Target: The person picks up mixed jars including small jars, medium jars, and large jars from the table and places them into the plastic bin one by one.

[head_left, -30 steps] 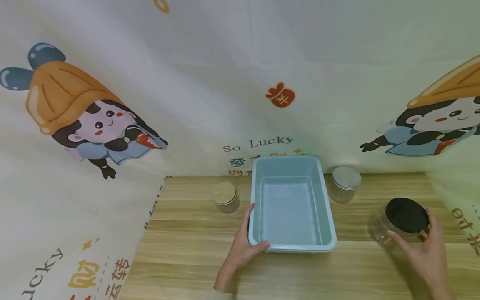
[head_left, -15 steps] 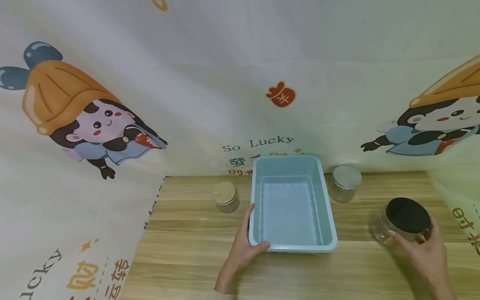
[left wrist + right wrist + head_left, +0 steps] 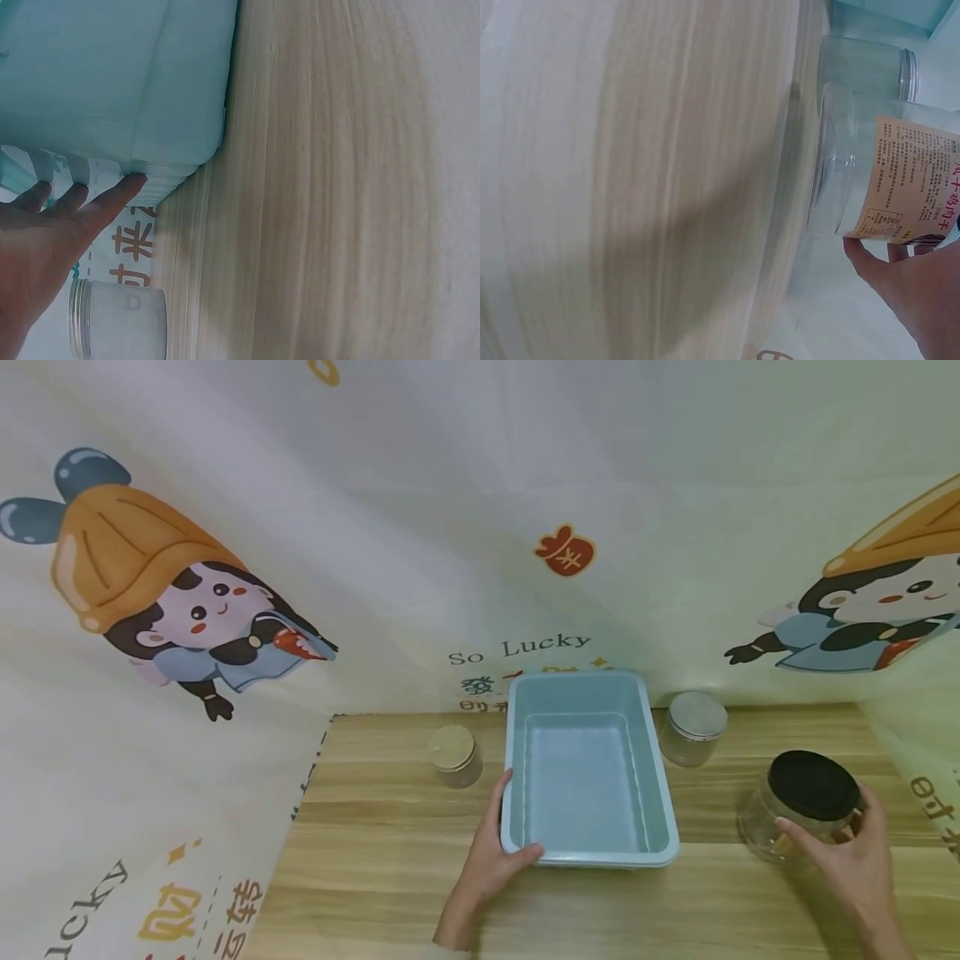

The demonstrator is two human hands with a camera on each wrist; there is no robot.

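Holding the light blue plastic basin by its near left corner, the left hand is laying its thumb over the near rim, while its other fingers are reaching along the outside of the left wall. In the left wrist view, three of these fingers are standing spread from each other and their tips are touching the basin's wall. The basin is standing in the middle of the wooden table, and its open top is facing upward. On the right, the right hand is pinching a big transparent jar between thumb and fingers, just below its black lid. Whether these fingers are spread or pressed together, I cannot tell, because the jar is partly hiding them. This jar is standing nearly upright at the right part of the table, apart from the basin, and it is carrying a pale orange label with printed characters; whether its base is touching the table, I cannot tell. A small jar with a gold-coloured lid is standing near the basin's left side, and another jar with a silver-coloured lid is standing just beside its right side, toward the back.
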